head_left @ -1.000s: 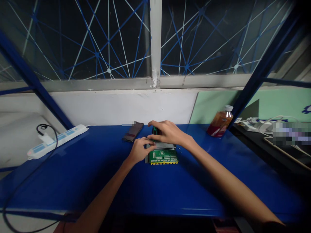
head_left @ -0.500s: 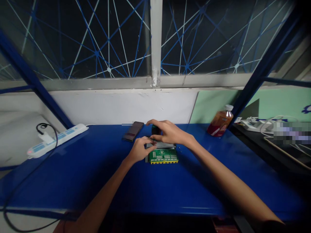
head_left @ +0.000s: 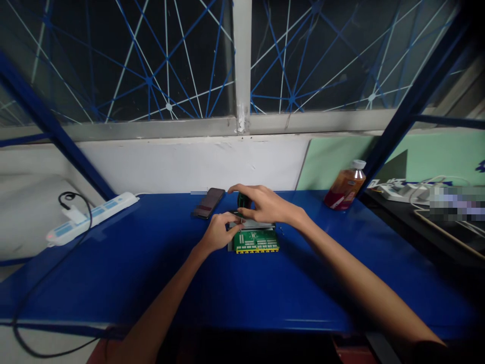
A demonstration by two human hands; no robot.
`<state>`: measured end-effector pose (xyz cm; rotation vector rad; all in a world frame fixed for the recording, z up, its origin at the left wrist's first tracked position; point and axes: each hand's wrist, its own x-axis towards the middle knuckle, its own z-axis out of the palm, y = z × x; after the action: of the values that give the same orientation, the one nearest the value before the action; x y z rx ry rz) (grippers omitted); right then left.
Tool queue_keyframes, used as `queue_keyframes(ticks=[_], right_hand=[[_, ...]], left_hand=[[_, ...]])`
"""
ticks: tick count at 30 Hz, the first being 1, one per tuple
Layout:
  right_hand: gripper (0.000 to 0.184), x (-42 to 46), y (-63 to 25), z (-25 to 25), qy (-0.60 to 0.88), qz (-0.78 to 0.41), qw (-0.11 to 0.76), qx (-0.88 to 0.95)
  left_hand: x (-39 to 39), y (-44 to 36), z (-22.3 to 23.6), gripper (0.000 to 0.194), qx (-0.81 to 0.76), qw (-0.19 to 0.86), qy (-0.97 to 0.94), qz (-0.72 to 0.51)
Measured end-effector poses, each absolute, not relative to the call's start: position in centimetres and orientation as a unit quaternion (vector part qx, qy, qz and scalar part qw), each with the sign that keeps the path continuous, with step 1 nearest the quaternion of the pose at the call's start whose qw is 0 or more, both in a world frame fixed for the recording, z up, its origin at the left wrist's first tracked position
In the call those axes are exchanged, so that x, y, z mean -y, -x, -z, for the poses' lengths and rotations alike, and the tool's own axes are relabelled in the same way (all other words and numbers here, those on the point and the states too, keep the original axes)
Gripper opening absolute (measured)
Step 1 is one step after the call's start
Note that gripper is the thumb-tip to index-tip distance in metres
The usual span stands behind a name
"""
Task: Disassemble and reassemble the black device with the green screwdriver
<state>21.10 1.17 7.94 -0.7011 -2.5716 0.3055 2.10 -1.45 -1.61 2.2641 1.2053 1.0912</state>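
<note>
A green circuit board (head_left: 254, 237) with a yellow strip of connectors along its near edge lies on the blue table (head_left: 242, 288). A grey metal plate (head_left: 261, 225) sits behind and partly beneath the board. My right hand (head_left: 265, 203) is closed from above around the dark green handle of an upright screwdriver (head_left: 243, 200). Its thin shaft points down at the board's far left corner. My left hand (head_left: 220, 232) rests at that corner, thumb and fingertips pinched close beside the shaft. Whatever small part is between them is hidden.
Behind my left hand lies a dark phone (head_left: 210, 203). Small screws (head_left: 281, 230) are right of the board. A drink bottle (head_left: 345, 186) stands at the back right, and a white power strip (head_left: 93, 218) with a black cable lies at left.
The screwdriver's thin shaft shows more clearly beside my left fingertips. Both hands stay at the same corner of the board. The view has shifted slightly.
</note>
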Motion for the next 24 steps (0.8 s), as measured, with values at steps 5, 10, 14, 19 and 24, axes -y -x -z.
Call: queue_keyframes(ticks=[5, 10, 14, 19, 24], right_hand=[[0.047, -1.45, -20.97, -7.65, 0.286, -0.077, 0.232, 0.927], [0.048, -1.32, -20.98, -7.56, 0.279, -0.071, 0.231, 0.929], [0.049, -1.24, -21.18, -7.78, 0.248, -0.098, 0.233, 0.935], [0.045, -1.26, -21.18, -8.05, 0.272, -0.09, 0.226, 0.931], [0.047, -1.1, -21.04, -7.94, 0.3, -0.057, 0.217, 0.927]], left_hand=[[1.19, -2.09, 1.97, 0.004, -0.441, 0.128, -0.794, -0.398], [1.09, -2.04, 2.16, 0.003, -0.43, 0.149, -0.791, -0.408], [1.38, -2.08, 1.75, 0.007, -0.419, 0.146, -0.806, -0.392], [1.29, -2.06, 1.91, 0.005, -0.44, 0.113, -0.802, -0.387], [1.1, -2.05, 2.25, 0.005, -0.441, 0.125, -0.796, -0.395]])
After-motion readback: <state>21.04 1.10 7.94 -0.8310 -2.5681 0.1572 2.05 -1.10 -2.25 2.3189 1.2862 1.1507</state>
